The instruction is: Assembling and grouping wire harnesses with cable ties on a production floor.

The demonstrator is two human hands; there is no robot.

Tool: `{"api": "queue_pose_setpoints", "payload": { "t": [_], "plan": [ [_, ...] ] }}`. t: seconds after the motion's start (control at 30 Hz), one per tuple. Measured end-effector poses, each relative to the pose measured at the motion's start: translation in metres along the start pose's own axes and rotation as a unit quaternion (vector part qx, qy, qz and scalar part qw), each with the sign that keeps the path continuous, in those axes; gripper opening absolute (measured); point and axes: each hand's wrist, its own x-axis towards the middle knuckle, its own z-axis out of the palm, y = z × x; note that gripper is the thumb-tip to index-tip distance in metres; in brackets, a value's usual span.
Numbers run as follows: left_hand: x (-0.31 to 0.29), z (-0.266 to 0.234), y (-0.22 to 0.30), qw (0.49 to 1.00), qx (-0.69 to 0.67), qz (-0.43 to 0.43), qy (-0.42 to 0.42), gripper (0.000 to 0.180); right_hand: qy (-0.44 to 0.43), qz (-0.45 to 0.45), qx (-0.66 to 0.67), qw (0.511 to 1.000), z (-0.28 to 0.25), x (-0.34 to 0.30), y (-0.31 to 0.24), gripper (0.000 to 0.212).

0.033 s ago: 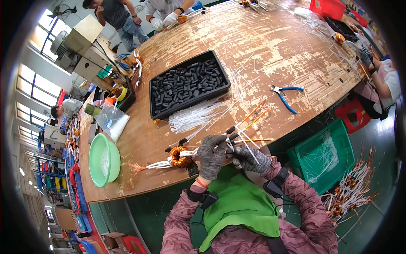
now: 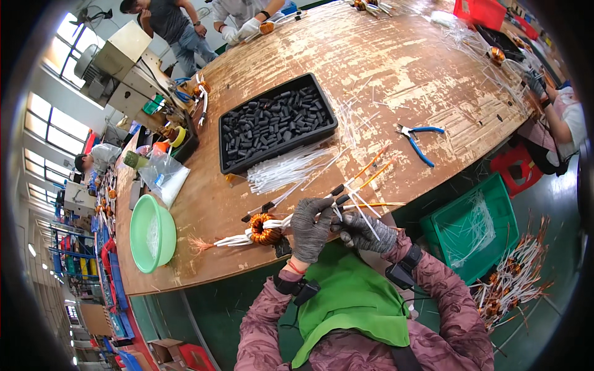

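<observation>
Both my hands wear grey gloves and meet at the table's near edge. My left hand (image 2: 311,229) is closed round the white-sleeved wires of a copper toroidal coil (image 2: 265,229), which lies on the table just left of it. My right hand (image 2: 370,234) is pinched against the left fingertips, on what looks like a thin white cable tie (image 2: 369,222); the fingers partly hide it. Past the hands, the wires carry black sleeves (image 2: 338,190) and end in orange-copper tips (image 2: 374,175). More white sleeves with a frayed copper end (image 2: 201,245) stretch left from the coil.
A black tray (image 2: 278,162) of short black sleeves stands ahead, with loose white cable ties (image 2: 281,176) before it. Blue-handled cutters (image 2: 421,143) lie right. A green basin (image 2: 154,247) stands left; a green bin (image 2: 495,241) and piled coils (image 2: 510,278) are below right. Co-workers (image 2: 560,117) sit around.
</observation>
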Motion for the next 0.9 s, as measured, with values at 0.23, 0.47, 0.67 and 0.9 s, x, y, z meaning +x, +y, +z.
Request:
{"api": "queue_pose_setpoints", "payload": {
  "t": [0.23,0.47,0.67,0.9],
  "plan": [
    [-0.004,-0.004,0.002,0.983,0.096,0.132,-0.083,0.019,0.035,-0.030,-0.058,0.997,0.016,-0.010,-0.005,0.025],
    [-0.010,-0.010,0.007,0.938,0.198,0.257,-0.123,0.031,0.058,-0.024,-0.366,0.929,0.029,-0.023,-0.025,0.021],
    [0.003,-0.001,0.000,0.924,0.299,0.229,-0.068,0.029,0.025,-0.072,-0.454,0.888,0.042,-0.024,-0.007,0.020],
    [0.022,-0.035,-0.004,0.968,0.176,0.154,-0.092,0.023,-0.028,0.037,-0.475,0.879,0.040,-0.046,-0.021,0.031]
  ]
}}
